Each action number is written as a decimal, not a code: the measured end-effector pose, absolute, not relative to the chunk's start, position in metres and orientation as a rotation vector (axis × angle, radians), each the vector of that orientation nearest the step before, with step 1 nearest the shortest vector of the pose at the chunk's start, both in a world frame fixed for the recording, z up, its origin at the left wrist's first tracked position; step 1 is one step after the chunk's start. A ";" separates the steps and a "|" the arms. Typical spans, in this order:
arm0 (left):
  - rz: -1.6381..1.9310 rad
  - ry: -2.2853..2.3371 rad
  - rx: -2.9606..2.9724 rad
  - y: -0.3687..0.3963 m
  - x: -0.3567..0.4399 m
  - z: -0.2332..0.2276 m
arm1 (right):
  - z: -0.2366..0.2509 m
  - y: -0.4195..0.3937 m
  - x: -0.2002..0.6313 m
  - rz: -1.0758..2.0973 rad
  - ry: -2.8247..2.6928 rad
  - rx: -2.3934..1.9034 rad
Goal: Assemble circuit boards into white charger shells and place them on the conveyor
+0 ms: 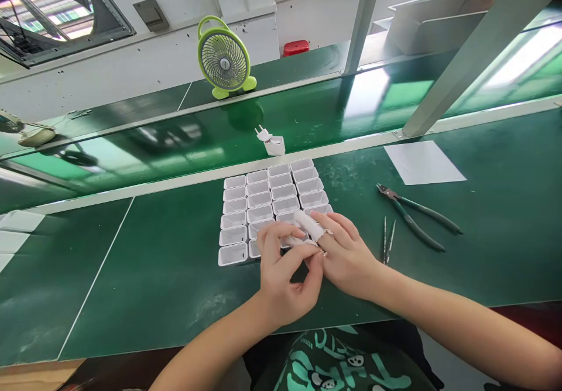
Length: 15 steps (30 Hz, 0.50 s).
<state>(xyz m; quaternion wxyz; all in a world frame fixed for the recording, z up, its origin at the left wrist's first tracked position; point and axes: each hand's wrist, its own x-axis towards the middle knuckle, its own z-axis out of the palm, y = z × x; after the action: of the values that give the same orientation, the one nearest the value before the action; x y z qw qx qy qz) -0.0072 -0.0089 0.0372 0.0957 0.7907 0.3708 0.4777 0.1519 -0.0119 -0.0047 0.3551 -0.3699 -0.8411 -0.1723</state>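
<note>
My left hand (287, 271) is closed in a pinch, its thumb and fingertip on the edge of a white finger wrap (309, 225) worn on my right hand. My right hand (346, 250) lies palm down with its fingers stretched forward over the near right part of a grid of white plastic cases (233, 220). A second wrapped finger shows partly behind my left fingers. The cases are small, open-topped and set in rows on the green table (175, 274); my hands hide several of them.
Right of my hands lie pliers (413, 212) and tweezers (388, 240), with a white sheet (424, 163) beyond. A white case with a plug (272, 141) stands behind the grid. Farther back are a green fan (225, 60) and a slanting metal post (465, 63).
</note>
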 end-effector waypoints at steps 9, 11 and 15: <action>1.726 1.024 2.623 -0.009 -0.009 0.033 | -0.007 -0.012 0.155 -0.262 -2.191 -0.977; 1.824 1.065 2.575 -0.008 -0.009 0.033 | -0.004 -0.011 0.157 -0.198 -2.165 -0.983; 1.718 1.149 2.580 -0.007 -0.007 0.030 | -0.001 -0.012 0.157 -0.054 -2.070 -1.017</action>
<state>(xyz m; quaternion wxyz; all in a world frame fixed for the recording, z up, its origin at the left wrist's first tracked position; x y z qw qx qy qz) -0.0072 -0.0068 0.0302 -0.0819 0.7778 0.3463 0.5181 0.1571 -0.0118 -0.0007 0.4055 -0.4030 -0.8202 -0.0214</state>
